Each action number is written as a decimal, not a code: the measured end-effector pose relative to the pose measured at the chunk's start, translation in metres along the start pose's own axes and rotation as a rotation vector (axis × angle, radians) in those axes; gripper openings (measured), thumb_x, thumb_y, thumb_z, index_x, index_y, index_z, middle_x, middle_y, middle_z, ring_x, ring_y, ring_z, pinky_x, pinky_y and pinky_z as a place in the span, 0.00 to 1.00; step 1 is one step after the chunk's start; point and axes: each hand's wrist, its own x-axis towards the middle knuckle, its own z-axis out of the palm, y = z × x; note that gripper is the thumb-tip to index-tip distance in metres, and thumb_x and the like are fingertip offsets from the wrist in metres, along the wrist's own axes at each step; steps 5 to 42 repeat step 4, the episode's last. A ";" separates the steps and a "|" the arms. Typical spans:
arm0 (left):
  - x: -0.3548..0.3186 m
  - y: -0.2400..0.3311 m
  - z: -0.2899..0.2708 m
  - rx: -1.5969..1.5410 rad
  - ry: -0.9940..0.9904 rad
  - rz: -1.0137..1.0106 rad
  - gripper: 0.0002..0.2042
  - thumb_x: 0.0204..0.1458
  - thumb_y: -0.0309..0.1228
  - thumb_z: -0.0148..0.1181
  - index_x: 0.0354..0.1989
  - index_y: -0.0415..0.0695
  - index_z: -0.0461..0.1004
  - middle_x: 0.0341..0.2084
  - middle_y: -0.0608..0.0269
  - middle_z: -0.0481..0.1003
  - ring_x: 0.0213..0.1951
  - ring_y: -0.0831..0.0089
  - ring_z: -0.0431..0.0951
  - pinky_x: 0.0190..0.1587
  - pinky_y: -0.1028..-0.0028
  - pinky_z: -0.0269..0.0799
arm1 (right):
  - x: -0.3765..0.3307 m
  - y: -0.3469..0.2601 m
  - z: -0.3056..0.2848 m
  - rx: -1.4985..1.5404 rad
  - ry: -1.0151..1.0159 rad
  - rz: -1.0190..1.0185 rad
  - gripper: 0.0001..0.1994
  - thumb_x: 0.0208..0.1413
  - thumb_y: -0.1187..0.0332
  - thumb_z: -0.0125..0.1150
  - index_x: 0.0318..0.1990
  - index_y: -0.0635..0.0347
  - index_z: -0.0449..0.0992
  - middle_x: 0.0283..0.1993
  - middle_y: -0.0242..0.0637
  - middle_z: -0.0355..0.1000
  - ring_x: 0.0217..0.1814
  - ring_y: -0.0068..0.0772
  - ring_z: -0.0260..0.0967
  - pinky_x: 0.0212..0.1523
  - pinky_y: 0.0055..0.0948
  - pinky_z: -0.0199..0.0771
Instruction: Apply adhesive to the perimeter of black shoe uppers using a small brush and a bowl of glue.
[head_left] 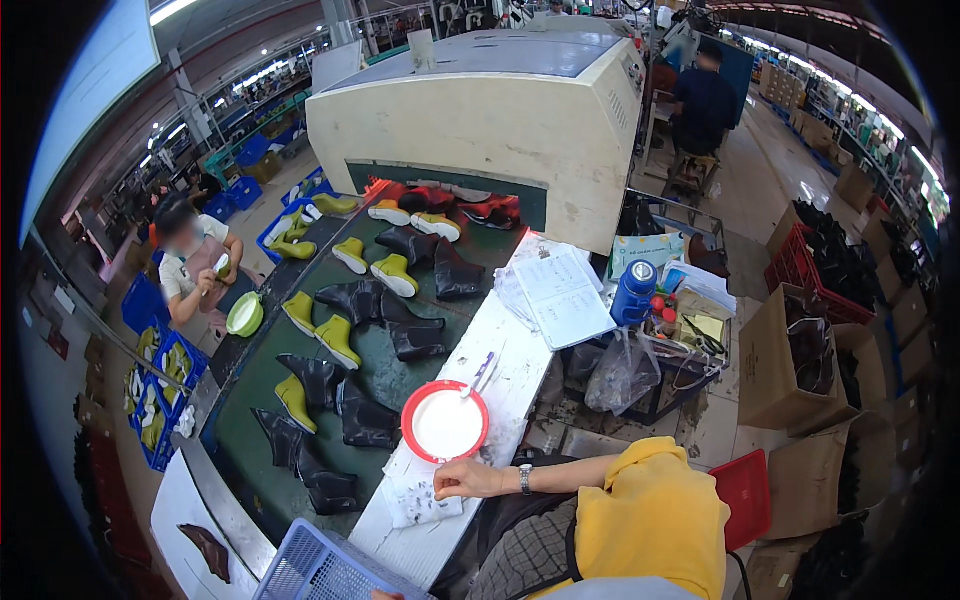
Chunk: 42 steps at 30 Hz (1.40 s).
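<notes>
My right hand [460, 480], with a watch on its wrist, reaches in from the lower right over a white ledge [395, 548]. Its fingers are curled together above a white cloth or paper [420, 503] with dark marks; whatever they may hold is hidden. Just beyond it stands a red-rimmed bowl [446, 424] of white liquid, with a brush [484, 372] laid at its rim. At the bottom edge, only a sliver of my left hand [386, 595] shows beside a blue plastic basket [325, 568]. Black boots [368, 415] and green boots [338, 342] lie on the dark green belt.
The belt [255, 375] leads into a large cream machine [470, 125] with a red glow at its opening. Across it, a person [200, 255] handles a shoe near a green bowl [245, 315]. Right of the ledge are papers [562, 295], a blue flask [634, 292] and cartons [785, 350].
</notes>
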 end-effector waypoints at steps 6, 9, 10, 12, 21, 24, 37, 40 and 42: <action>0.008 0.003 -0.032 0.059 0.059 0.079 0.16 0.65 0.37 0.57 0.31 0.37 0.78 0.21 0.53 0.79 0.25 0.56 0.76 0.36 0.58 0.73 | 0.010 0.019 0.018 0.008 -0.130 0.035 0.10 0.62 0.62 0.69 0.39 0.61 0.80 0.31 0.36 0.78 0.31 0.27 0.75 0.33 0.29 0.73; 0.008 0.003 -0.032 0.059 0.059 0.079 0.16 0.65 0.37 0.57 0.31 0.37 0.78 0.21 0.53 0.79 0.25 0.56 0.76 0.36 0.58 0.73 | 0.010 0.019 0.018 0.008 -0.130 0.035 0.10 0.62 0.62 0.69 0.39 0.61 0.80 0.31 0.36 0.78 0.31 0.27 0.75 0.33 0.29 0.73; 0.008 0.003 -0.032 0.059 0.059 0.079 0.16 0.65 0.37 0.57 0.31 0.37 0.78 0.21 0.53 0.79 0.25 0.56 0.76 0.36 0.58 0.73 | 0.010 0.019 0.018 0.008 -0.130 0.035 0.10 0.62 0.62 0.69 0.39 0.61 0.80 0.31 0.36 0.78 0.31 0.27 0.75 0.33 0.29 0.73; 0.008 0.003 -0.032 0.059 0.059 0.079 0.16 0.65 0.37 0.57 0.31 0.37 0.78 0.21 0.53 0.79 0.25 0.56 0.76 0.36 0.58 0.73 | 0.010 0.019 0.018 0.008 -0.130 0.035 0.10 0.62 0.62 0.69 0.39 0.61 0.80 0.31 0.36 0.78 0.31 0.27 0.75 0.33 0.29 0.73; 0.008 0.003 -0.032 0.059 0.059 0.079 0.16 0.65 0.37 0.57 0.31 0.37 0.78 0.21 0.53 0.79 0.25 0.56 0.76 0.36 0.58 0.73 | 0.010 0.019 0.018 0.008 -0.130 0.035 0.10 0.62 0.62 0.69 0.39 0.61 0.80 0.31 0.36 0.78 0.31 0.27 0.75 0.33 0.29 0.73; 0.008 0.003 -0.032 0.059 0.059 0.079 0.16 0.65 0.37 0.57 0.31 0.37 0.78 0.21 0.53 0.79 0.25 0.56 0.76 0.36 0.58 0.73 | 0.010 0.019 0.018 0.008 -0.130 0.035 0.10 0.62 0.62 0.69 0.39 0.61 0.80 0.31 0.36 0.78 0.31 0.27 0.75 0.33 0.29 0.73; 0.008 0.003 -0.032 0.059 0.059 0.079 0.16 0.65 0.37 0.57 0.31 0.37 0.78 0.21 0.53 0.79 0.25 0.56 0.76 0.36 0.58 0.73 | 0.010 0.019 0.018 0.008 -0.130 0.035 0.10 0.62 0.62 0.69 0.39 0.61 0.80 0.31 0.36 0.78 0.31 0.27 0.75 0.33 0.29 0.73; 0.008 0.003 -0.032 0.059 0.059 0.079 0.16 0.65 0.37 0.57 0.31 0.37 0.78 0.21 0.53 0.79 0.25 0.56 0.76 0.36 0.58 0.73 | 0.010 0.019 0.018 0.008 -0.130 0.035 0.10 0.62 0.62 0.69 0.39 0.61 0.80 0.31 0.36 0.78 0.31 0.27 0.75 0.33 0.29 0.73; 0.008 0.003 -0.032 0.059 0.059 0.079 0.16 0.65 0.37 0.57 0.31 0.37 0.78 0.21 0.53 0.79 0.25 0.56 0.76 0.36 0.58 0.73 | 0.010 0.019 0.018 0.008 -0.130 0.035 0.10 0.62 0.62 0.69 0.39 0.61 0.80 0.31 0.36 0.78 0.31 0.27 0.75 0.33 0.29 0.73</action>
